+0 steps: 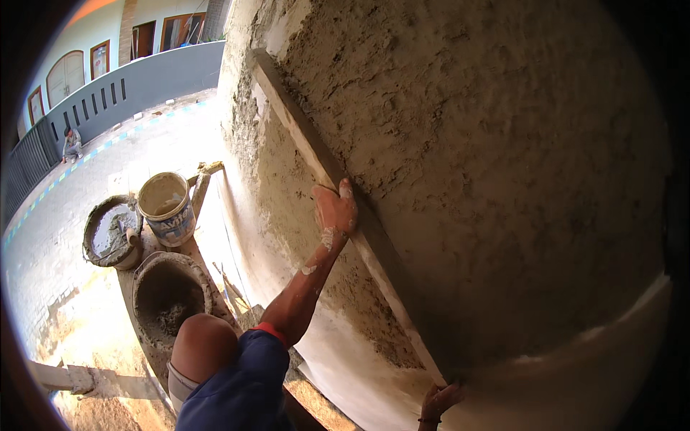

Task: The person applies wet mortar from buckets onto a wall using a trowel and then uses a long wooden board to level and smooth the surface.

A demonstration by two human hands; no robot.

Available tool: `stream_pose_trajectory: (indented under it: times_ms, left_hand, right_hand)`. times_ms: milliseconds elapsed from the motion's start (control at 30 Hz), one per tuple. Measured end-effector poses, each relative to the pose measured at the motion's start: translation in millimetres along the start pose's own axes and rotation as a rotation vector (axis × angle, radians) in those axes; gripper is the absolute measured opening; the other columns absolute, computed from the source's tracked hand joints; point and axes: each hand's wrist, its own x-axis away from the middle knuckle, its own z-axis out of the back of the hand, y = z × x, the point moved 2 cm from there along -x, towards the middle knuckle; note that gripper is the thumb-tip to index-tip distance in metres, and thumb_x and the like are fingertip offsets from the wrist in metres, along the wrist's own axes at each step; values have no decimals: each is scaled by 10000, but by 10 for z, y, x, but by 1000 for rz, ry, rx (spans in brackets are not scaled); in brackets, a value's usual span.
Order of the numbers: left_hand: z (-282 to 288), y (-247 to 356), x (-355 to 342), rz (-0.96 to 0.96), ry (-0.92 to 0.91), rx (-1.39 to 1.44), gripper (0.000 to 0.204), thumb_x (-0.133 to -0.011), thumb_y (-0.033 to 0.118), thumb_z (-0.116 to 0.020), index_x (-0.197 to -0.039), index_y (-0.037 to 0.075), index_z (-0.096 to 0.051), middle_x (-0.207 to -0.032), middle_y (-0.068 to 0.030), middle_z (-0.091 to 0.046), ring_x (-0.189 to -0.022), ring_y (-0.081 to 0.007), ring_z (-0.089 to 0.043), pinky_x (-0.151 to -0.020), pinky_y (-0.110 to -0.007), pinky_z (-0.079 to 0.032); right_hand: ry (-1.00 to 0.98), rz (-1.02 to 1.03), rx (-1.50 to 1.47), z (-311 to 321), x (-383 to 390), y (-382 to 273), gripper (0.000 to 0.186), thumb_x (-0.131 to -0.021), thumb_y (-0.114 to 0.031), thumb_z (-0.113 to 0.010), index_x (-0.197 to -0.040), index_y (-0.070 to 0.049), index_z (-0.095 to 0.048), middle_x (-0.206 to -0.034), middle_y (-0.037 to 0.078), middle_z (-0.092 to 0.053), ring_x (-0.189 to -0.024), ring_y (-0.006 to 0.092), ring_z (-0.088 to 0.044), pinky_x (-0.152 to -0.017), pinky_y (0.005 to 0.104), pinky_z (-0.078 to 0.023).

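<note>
A long straight plastering board lies aslant against the wall, its far end at the upper left and its near end at the lower right. My left hand, spotted with mortar, is wrapped round the board about halfway along. Lower down, my right hand grips the near end, its fingers partly hidden. Rough wet plaster covers the wall above the board. Smoother plaster spreads to the lower right.
On planks to my left stand a mortar-filled bucket with a trowel handle, a pale bucket and a dark bucket with some mortar. My bent knee is beside the dark one. A person sits by a grey wall across the paving.
</note>
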Motion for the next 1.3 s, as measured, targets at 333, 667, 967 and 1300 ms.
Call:
stream_pose_trajectory:
  times_ms: [333, 667, 967, 1300]
  left_hand:
    - [-1, 31, -6, -30, 6, -10, 472, -856, 359, -550, -994, -58, -377, -933, -288, -553, -869, -406, -564, -754, -444, -428]
    - [-375, -595, 582, -77, -4, 121, 517, -864, 396, -535, -1007, -63, -346, -918, -305, -546, -856, -454, -548, -746, -469, -418]
    - [159, 944, -658, -111, 82, 102, 575, -846, 352, -531, -1084, -151, -386, -1046, -350, -527, -1022, -428, -530, -858, -431, -411]
    - [-181, 585, 42, -107, 87, 177, 503, -836, 378, -558, -948, -77, -375, -922, -258, -517, -881, -363, -527, -825, -427, -395]
  right_hand:
    - [-85, -20, 71, 137, -32, 187, 623, -719, -127, -636, -1247, 32, -345, -1249, 276, -347, -1154, 459, -332, -953, 554, -260]
    - [-64, -54, 77, 260, 147, 687, 636, -618, 29, -555, -1212, 38, -329, -1226, 289, -324, -1124, 470, -340, -922, 567, -268]
    - [-1, -148, 32, 750, -921, -147, 550, -724, -105, -527, -1227, 43, -359, -1239, 278, -357, -1167, 465, -305, -956, 565, -241]
    - [25, 4, 77, 866, -613, 496, 550, -710, -66, -505, -1229, 49, -362, -1238, 277, -353, -1172, 453, -306, -947, 560, -264]
